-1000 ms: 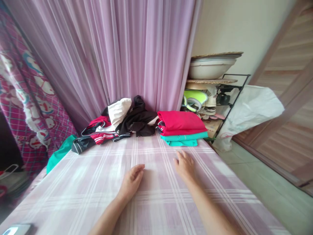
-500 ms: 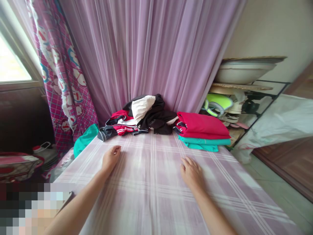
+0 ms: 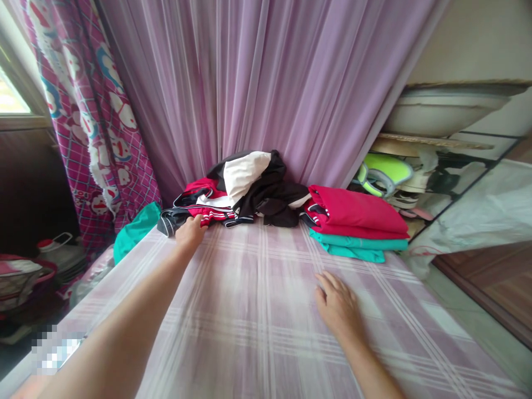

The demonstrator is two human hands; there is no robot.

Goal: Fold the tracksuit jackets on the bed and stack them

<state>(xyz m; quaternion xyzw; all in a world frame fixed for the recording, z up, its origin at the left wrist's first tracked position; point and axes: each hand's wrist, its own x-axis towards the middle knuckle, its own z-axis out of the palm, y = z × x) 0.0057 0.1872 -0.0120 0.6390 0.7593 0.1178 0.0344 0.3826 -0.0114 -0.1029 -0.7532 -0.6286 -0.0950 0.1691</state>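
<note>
My left hand [image 3: 192,233] reaches to the front edge of a loose clothes pile, its fingers closed on a red garment [image 3: 211,214] with white stripes and dark trim. A dark piece with white piping [image 3: 169,220] lies just left of those fingers. Black and white clothing [image 3: 246,173] is heaped behind and to the right. My right hand [image 3: 337,302] rests open on the plaid cloth [image 3: 257,288], fingers spread, holding nothing. Beyond it sits a folded stack, a red garment [image 3: 359,213] on top of a teal one [image 3: 353,246].
A purple curtain [image 3: 266,83] hangs behind the clothes, and a patterned curtain [image 3: 95,127] at the left. Teal fabric [image 3: 135,233] hangs by the left edge. On the right stands a rack with a basin [image 3: 444,113] and a lime-green visor [image 3: 388,170]. A blurred-out patch lies lower left.
My left hand has moved forward from the bare cloth to the clothes pile and closed on the red garment. My right hand stays on the plaid cloth. The view has shifted slightly.
</note>
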